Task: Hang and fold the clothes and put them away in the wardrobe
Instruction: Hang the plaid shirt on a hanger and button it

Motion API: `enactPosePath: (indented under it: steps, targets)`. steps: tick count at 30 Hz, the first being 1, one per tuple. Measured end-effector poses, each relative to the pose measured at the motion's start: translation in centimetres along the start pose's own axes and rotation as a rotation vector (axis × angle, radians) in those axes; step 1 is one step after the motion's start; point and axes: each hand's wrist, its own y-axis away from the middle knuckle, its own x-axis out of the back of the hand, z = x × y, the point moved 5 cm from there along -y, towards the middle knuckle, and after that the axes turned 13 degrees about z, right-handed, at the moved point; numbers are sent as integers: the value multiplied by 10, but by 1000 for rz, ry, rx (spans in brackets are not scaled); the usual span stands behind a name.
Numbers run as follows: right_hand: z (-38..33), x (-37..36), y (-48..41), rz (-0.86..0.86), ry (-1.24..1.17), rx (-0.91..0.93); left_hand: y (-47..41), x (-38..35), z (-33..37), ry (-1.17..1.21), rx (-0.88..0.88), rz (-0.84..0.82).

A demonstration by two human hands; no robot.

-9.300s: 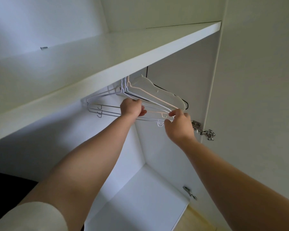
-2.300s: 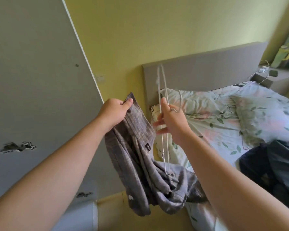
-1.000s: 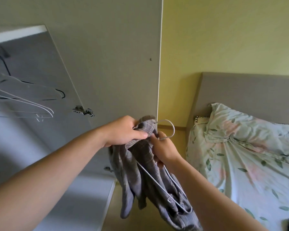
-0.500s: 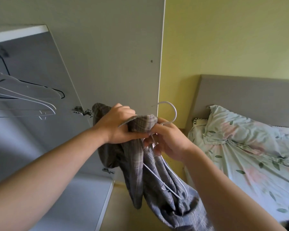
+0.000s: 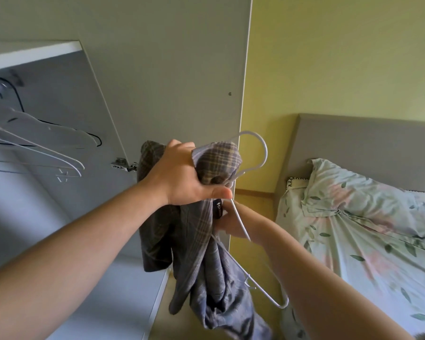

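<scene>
Bedroom: bed (image 5: 341,253), open wardrobe (image 5: 157,69).

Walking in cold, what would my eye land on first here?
Dead centre, the left hand grips a bunched grey plaid garment on a white wire hanger, whose hook pokes up beside it, while the right hand holds the hanger's arm below. Left, empty hangers hang in the open wardrobe; right lies a bed with floral bedding.

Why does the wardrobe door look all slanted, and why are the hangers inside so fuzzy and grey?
Head view, wide-angle lens: straight edges like the wardrobe door lean and stretch. Head view, inside the wardrobe: shadow leaves the spare hangers pale and soft-edged. Head view, middle: the left hand gripping the plaid shirt and the right hand holding the white hanger look sharp.
</scene>
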Motion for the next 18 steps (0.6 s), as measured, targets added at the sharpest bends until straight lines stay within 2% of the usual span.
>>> enactPosePath:
  steps: [2,5,8,10,12,15,18]
  targets:
    - [-6,-3,-2,50,105,54,0,2,-2,-73,21,10]
    - [-11,1,-3,134,138,113,2,10,-9,-52,51,155]
    - [-8,15,-4,326,25,131,9,18,-17,8,22,292]
    - [-7,20,-5,369,-45,162,16,24,-18,-40,3,365]
    - [0,17,-8,259,18,178,17,25,-26,-51,-19,359]
    - [17,7,-12,9,328,102,13,27,-38,-78,17,281]
    - [34,4,-14,-10,486,50,12,28,-44,-127,55,222]
